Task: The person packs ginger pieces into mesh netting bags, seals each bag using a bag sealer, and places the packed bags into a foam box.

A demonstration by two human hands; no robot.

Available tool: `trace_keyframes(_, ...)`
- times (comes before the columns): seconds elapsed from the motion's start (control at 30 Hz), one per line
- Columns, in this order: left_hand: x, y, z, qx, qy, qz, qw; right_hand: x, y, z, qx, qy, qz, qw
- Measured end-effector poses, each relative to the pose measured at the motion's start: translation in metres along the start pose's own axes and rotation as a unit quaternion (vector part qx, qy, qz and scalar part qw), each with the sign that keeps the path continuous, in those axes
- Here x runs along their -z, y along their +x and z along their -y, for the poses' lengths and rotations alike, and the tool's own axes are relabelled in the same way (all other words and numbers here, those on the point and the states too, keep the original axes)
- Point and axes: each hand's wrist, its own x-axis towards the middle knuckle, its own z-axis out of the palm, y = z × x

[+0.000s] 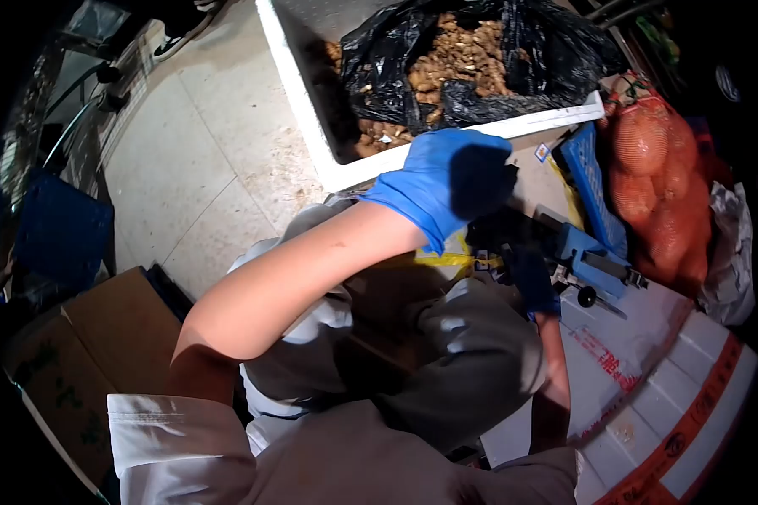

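Observation:
My left hand (pixel 455 181), in a blue glove, is closed in front of the near rim of a white foam box (pixel 312 143). Deep shadow covers its far side, and what its fingers hold is hidden. Lower and to the right, my right hand (pixel 532 282) is also gloved in blue and lies in shadow, so its fingers cannot be made out. Just right of it stands a blue metal device (pixel 600 263) with a black knob. Inside the foam box, knobbly ginger (pixel 459 63) lies in an open black plastic bag (pixel 552 63).
A red mesh sack (pixel 653 185) of round produce stands at the right, beside a blue plastic panel (pixel 591 189). White foam boxes (pixel 640 387) with printed tape are at lower right. A cardboard box (pixel 109 337) and blue crate (pixel 63 227) are left. Someone's shoe (pixel 170 46) shows at upper left.

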Motion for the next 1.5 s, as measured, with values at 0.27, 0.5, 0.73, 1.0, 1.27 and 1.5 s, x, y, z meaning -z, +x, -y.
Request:
trace_keyframes(0.27, -0.015, -0.015, -0.025, 0.489, -0.548, 0.314, 0.602, 0.156, 0.014, 0.066, -0.209, -0.008, -0.073, 0.975)
trace_keyframes(0.5, -0.011, -0.001, -0.028, 0.455, -0.604, 0.117, 0.643, 0.123, -0.009, 0.149, 0.022, 0.039, -0.066, 0.997)
trace_keyframes(0.73, 0.005, -0.001, -0.065, 0.316, -0.513, 0.034, 0.797, 0.155, 0.010, 0.081, -0.074, 0.612, -0.222, 0.755)
trace_keyframes(1.0, -0.035, -0.024, -0.095, 0.372, -0.500, 0.074, 0.778, 0.188, 0.043, 0.086, -0.144, 0.790, -0.178, 0.569)
trace_keyframes(1.27, -0.005, 0.007, -0.090, 0.281, -0.336, -0.082, 0.895, 0.196, 0.031, 0.084, -0.142, 0.619, -0.288, 0.717)
trace_keyframes(1.5, 0.000, 0.004, -0.093, 0.279, -0.408, -0.138, 0.859, 0.142, 0.033, 0.075, 0.072, 0.431, -0.224, 0.871)
